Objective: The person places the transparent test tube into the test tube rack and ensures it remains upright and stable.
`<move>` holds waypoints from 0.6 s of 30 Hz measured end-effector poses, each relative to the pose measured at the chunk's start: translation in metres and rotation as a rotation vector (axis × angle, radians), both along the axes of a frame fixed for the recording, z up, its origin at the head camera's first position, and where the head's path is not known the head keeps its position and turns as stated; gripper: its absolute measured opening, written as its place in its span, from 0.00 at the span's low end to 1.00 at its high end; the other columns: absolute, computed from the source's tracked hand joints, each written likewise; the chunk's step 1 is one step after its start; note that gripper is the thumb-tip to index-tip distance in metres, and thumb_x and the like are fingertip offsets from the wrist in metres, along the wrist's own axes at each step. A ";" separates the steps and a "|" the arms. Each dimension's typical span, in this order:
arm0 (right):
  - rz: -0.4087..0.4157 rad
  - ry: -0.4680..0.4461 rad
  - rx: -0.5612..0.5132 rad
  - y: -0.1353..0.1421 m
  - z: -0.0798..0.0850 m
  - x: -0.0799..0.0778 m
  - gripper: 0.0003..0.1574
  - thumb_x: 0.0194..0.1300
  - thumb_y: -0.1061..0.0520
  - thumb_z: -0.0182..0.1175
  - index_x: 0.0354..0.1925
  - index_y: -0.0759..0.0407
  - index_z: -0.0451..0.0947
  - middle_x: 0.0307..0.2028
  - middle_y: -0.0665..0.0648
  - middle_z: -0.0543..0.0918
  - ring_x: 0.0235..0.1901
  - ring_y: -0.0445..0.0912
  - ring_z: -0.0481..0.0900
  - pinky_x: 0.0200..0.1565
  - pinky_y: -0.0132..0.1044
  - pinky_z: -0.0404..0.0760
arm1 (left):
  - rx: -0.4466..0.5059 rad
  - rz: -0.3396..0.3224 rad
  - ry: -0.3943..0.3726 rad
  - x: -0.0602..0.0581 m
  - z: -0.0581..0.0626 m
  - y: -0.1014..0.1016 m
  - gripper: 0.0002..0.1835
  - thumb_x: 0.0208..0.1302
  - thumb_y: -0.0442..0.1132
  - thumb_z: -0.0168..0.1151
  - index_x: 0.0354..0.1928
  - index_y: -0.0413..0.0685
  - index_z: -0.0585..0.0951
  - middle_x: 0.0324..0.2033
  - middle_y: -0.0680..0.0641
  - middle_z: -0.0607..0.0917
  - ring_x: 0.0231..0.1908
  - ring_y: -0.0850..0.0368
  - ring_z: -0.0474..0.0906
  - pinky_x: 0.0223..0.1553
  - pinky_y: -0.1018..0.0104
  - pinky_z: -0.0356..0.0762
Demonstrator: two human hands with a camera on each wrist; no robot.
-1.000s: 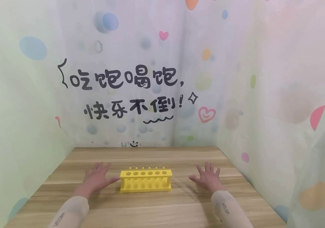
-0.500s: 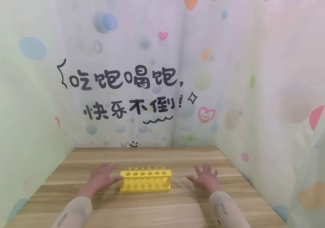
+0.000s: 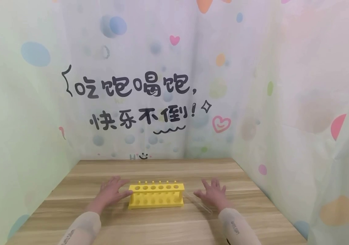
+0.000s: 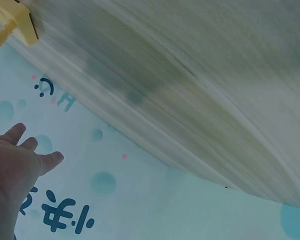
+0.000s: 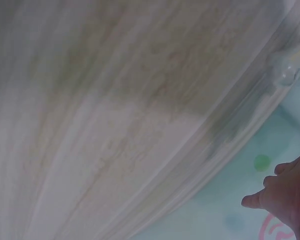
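Observation:
A yellow test tube rack (image 3: 156, 205) with a row of round holes and short pegs stands on the wooden table in the head view. Its end also shows at the left wrist view's top corner, as a yellow plastic piece (image 4: 25, 25). My left hand (image 3: 112, 190) is at the rack's left end, fingers spread, thumb tip at its edge; whether it touches cannot be told. Right of the rack lies a clear test tube (image 3: 204, 206), its rounded end (image 5: 288, 74) visible in the right wrist view. My right hand (image 3: 214, 194) hovers beside this tube, fingers spread, holding nothing.
The wood-grain table (image 3: 162, 228) reaches back to a patterned curtain (image 3: 150, 51) with dark lettering. Curtains also hang along the left and right sides of the table.
Both hands have moved inward: the left one rightward to the rack's end, the right one leftward closer to the clear tube. Rack and tube stay in place on the table.

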State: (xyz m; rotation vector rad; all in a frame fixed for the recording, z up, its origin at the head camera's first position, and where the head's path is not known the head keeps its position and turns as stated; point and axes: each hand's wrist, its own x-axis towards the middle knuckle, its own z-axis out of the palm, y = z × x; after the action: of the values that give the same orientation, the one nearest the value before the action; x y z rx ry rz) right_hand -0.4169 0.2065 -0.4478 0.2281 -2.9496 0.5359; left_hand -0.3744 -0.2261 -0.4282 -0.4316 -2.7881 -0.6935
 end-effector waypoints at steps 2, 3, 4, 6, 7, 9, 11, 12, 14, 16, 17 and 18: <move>0.002 0.004 -0.002 -0.004 -0.001 0.001 0.53 0.66 0.26 0.54 0.75 0.55 0.58 0.73 0.79 0.46 0.73 0.72 0.39 0.65 0.75 0.36 | 0.005 -0.004 0.002 -0.001 0.000 0.000 0.36 0.65 0.63 0.60 0.65 0.44 0.75 0.68 0.24 0.62 0.69 0.23 0.51 0.62 0.21 0.38; 0.006 0.012 -0.011 -0.006 -0.002 0.001 0.53 0.65 0.26 0.54 0.75 0.55 0.59 0.73 0.79 0.47 0.73 0.72 0.40 0.65 0.75 0.36 | 0.003 -0.006 0.003 -0.001 -0.001 0.000 0.36 0.65 0.63 0.60 0.65 0.44 0.76 0.68 0.24 0.63 0.69 0.23 0.51 0.62 0.21 0.38; 0.007 0.015 -0.021 -0.007 -0.003 0.001 0.53 0.65 0.26 0.54 0.75 0.55 0.59 0.73 0.79 0.46 0.73 0.72 0.40 0.66 0.74 0.36 | 0.002 -0.007 0.003 -0.001 -0.001 0.000 0.35 0.65 0.62 0.60 0.64 0.44 0.76 0.67 0.24 0.63 0.69 0.24 0.51 0.62 0.21 0.39; 0.008 0.020 -0.045 -0.010 -0.006 0.001 0.52 0.65 0.27 0.55 0.75 0.54 0.59 0.73 0.78 0.46 0.73 0.71 0.41 0.67 0.73 0.37 | 0.006 -0.005 -0.002 -0.001 -0.001 0.000 0.35 0.65 0.62 0.61 0.64 0.45 0.76 0.68 0.25 0.64 0.69 0.25 0.52 0.63 0.21 0.38; 0.008 0.021 -0.058 -0.012 -0.007 0.001 0.51 0.65 0.28 0.56 0.75 0.53 0.59 0.73 0.77 0.46 0.73 0.71 0.41 0.67 0.72 0.38 | 0.002 -0.006 0.001 -0.001 -0.001 0.000 0.34 0.65 0.62 0.61 0.63 0.45 0.77 0.67 0.26 0.64 0.69 0.25 0.52 0.63 0.21 0.39; 0.012 0.035 -0.094 -0.014 -0.008 0.001 0.50 0.65 0.31 0.59 0.75 0.53 0.60 0.73 0.76 0.50 0.73 0.70 0.44 0.67 0.72 0.39 | 0.001 -0.010 0.005 -0.001 -0.001 0.000 0.33 0.65 0.62 0.61 0.62 0.46 0.78 0.67 0.27 0.65 0.69 0.25 0.53 0.62 0.21 0.40; 0.019 0.058 -0.111 -0.017 -0.009 0.001 0.49 0.64 0.35 0.63 0.74 0.54 0.61 0.72 0.76 0.54 0.72 0.70 0.49 0.67 0.72 0.43 | 0.000 -0.014 0.009 -0.001 -0.001 0.000 0.32 0.65 0.61 0.61 0.61 0.46 0.79 0.67 0.28 0.66 0.69 0.26 0.54 0.62 0.21 0.40; 0.021 0.067 -0.118 -0.018 -0.009 0.001 0.49 0.64 0.36 0.64 0.74 0.55 0.61 0.71 0.75 0.56 0.71 0.70 0.52 0.67 0.72 0.45 | -0.001 -0.017 0.012 0.000 -0.001 0.000 0.31 0.65 0.61 0.61 0.61 0.46 0.79 0.66 0.28 0.67 0.69 0.26 0.54 0.62 0.20 0.40; 0.029 0.090 -0.129 -0.020 -0.009 0.001 0.49 0.63 0.38 0.66 0.73 0.56 0.63 0.70 0.74 0.61 0.69 0.70 0.56 0.66 0.72 0.49 | 0.002 -0.021 0.015 0.000 -0.001 0.000 0.30 0.65 0.60 0.62 0.61 0.47 0.79 0.66 0.28 0.68 0.69 0.26 0.54 0.62 0.20 0.40; 0.038 0.108 -0.136 -0.022 -0.008 0.002 0.48 0.62 0.39 0.67 0.72 0.57 0.64 0.68 0.74 0.64 0.67 0.71 0.60 0.65 0.72 0.52 | -0.002 -0.023 0.020 0.000 -0.001 0.000 0.29 0.65 0.58 0.62 0.61 0.47 0.79 0.66 0.29 0.68 0.69 0.26 0.55 0.61 0.20 0.42; 0.041 0.112 -0.144 -0.023 -0.008 0.002 0.48 0.61 0.40 0.68 0.72 0.57 0.64 0.68 0.74 0.64 0.66 0.71 0.61 0.65 0.72 0.53 | -0.003 -0.024 0.023 0.000 -0.001 0.000 0.29 0.65 0.58 0.63 0.60 0.47 0.79 0.66 0.29 0.68 0.69 0.26 0.55 0.61 0.20 0.42; 0.040 0.112 -0.152 -0.024 -0.009 0.002 0.48 0.61 0.40 0.68 0.72 0.56 0.64 0.68 0.73 0.65 0.66 0.70 0.62 0.64 0.72 0.53 | -0.003 -0.025 0.026 0.000 -0.001 0.000 0.28 0.65 0.57 0.63 0.60 0.47 0.80 0.66 0.29 0.68 0.69 0.26 0.55 0.61 0.20 0.42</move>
State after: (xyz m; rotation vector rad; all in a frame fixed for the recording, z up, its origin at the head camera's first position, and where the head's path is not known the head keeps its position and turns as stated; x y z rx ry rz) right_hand -0.4146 0.1825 -0.4564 0.2911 -2.7859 0.7236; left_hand -0.3749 -0.2257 -0.4293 -0.4736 -2.7644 -0.6837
